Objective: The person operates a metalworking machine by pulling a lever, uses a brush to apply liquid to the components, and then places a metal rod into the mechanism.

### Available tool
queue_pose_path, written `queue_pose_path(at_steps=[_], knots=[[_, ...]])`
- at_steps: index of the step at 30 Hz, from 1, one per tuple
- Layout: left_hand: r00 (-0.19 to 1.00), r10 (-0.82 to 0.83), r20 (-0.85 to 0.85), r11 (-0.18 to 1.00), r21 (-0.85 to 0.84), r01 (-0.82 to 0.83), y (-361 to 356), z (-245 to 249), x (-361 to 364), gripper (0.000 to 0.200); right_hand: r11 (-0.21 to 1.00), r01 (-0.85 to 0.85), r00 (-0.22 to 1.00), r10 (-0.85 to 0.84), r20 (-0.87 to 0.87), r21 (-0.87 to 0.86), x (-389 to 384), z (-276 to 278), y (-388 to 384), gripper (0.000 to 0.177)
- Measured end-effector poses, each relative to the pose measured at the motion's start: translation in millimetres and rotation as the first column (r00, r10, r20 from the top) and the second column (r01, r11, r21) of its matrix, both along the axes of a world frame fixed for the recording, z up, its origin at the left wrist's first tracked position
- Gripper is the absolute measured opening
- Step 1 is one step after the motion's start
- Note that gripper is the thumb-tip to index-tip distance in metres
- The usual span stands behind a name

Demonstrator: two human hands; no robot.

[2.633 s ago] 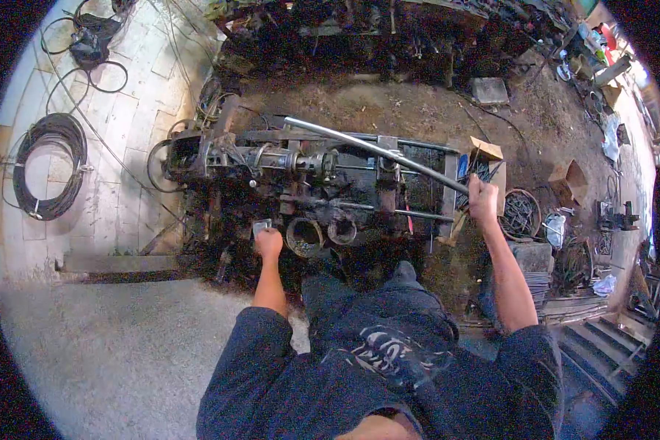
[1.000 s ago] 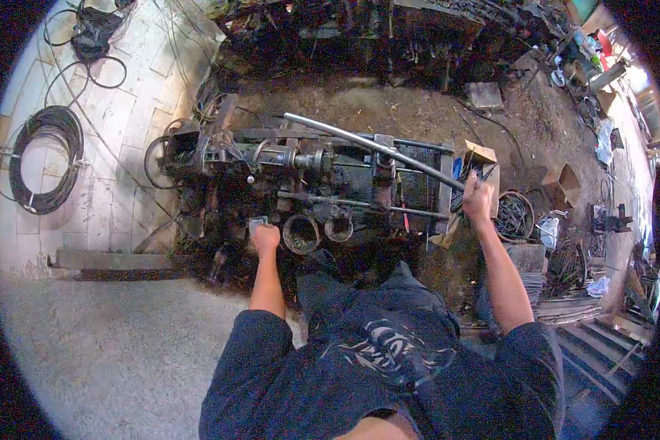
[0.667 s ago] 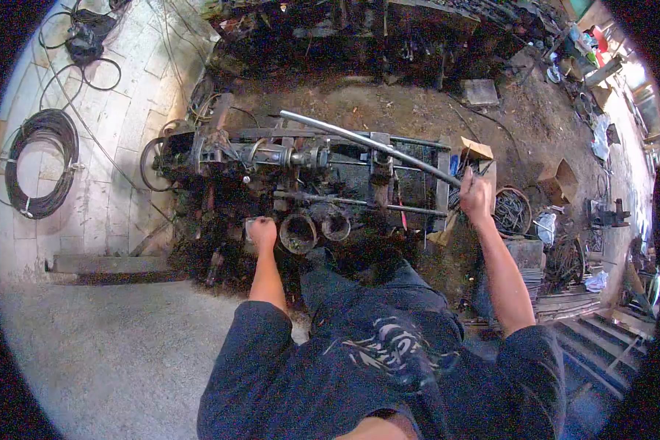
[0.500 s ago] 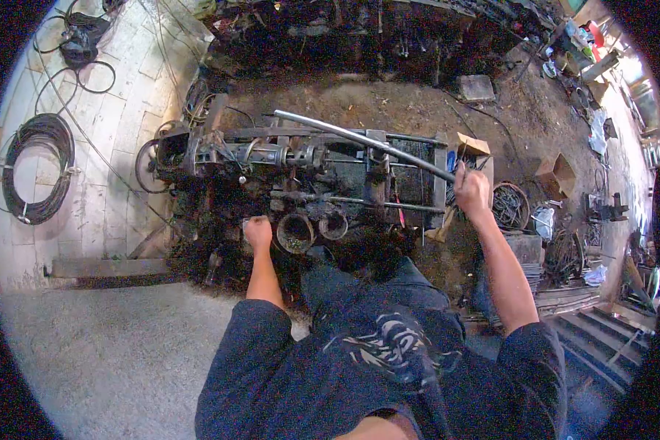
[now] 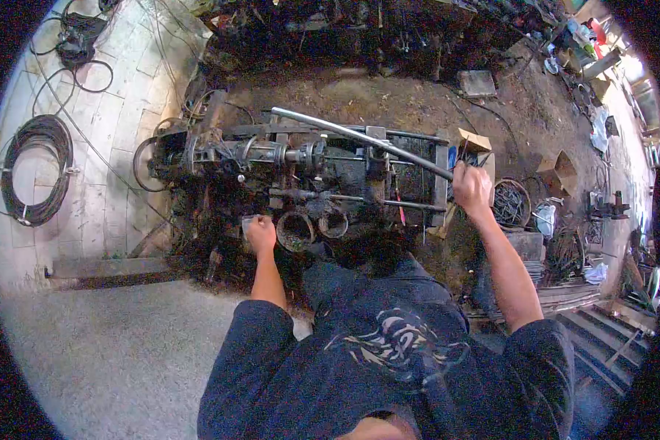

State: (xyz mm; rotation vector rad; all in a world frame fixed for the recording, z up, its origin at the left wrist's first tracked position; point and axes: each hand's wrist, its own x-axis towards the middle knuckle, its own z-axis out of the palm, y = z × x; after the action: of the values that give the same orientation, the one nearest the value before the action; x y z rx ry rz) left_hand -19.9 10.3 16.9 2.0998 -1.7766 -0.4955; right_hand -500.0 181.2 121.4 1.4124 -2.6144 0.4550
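Metal bar (image 5: pixel 359 138) slants across the machine frame (image 5: pixel 441 176), from beyond its far edge, left of the middle, to its right end. The right hand (image 5: pixel 471 186) is closed round the bar's lower end, fingers wrapped over it, just by the frame's right end. Along the bar's length, it passes over the upright block (image 5: pixel 376 147) on the frame; whether the two touch, I cannot tell.

The left hand (image 5: pixel 260 234) is at the frame's near edge, toward its left end, fingers curled in tight on a small pale piece (image 5: pixel 248 224) that is mostly hidden. Just right of this hand, a large round can (image 5: pixel 279 233) and a smaller round can (image 5: pixel 335 237) sit side by side along the near edge. Past the right end stand an open cardboard box (image 5: pixel 475 139) and a round basket (image 5: pixel 529 207) of metal pieces.
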Motion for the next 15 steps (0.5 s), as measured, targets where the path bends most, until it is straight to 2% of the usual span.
queue_pose_path(at_steps=[2,4,9,12,15], knots=[[0.993,-0.042,0.107,0.999,0.008,0.041,-5.6,6.1,-3.6,0.028,1.000,0.016,1.000,-0.016,-0.003,0.006,1.1,-1.4,0.4,0.045],[0.993,-0.037,0.109,0.999,0.008,0.036,-6.9,13.0,-8.4,0.028,0.994,0.096,0.995,-0.095,0.036,-0.050,11.1,17.9,-2.1,0.046],[0.999,0.016,0.047,0.999,0.040,-0.017,-8.1,0.4,-4.0,0.027,0.996,0.083,0.995,-0.082,0.060,-0.016,13.1,25.8,-3.7,0.045],[0.999,-0.002,0.034,1.000,-0.020,0.003,-8.4,-0.5,-2.5,0.025,0.994,0.110,0.992,-0.111,0.062,0.020,11.5,20.5,-4.0,0.045],[0.999,0.000,0.040,1.000,0.026,-0.001,-9.3,1.2,-4.3,0.025,0.992,0.121,0.990,-0.123,0.076,0.027,14.2,25.6,-4.7,0.047]])
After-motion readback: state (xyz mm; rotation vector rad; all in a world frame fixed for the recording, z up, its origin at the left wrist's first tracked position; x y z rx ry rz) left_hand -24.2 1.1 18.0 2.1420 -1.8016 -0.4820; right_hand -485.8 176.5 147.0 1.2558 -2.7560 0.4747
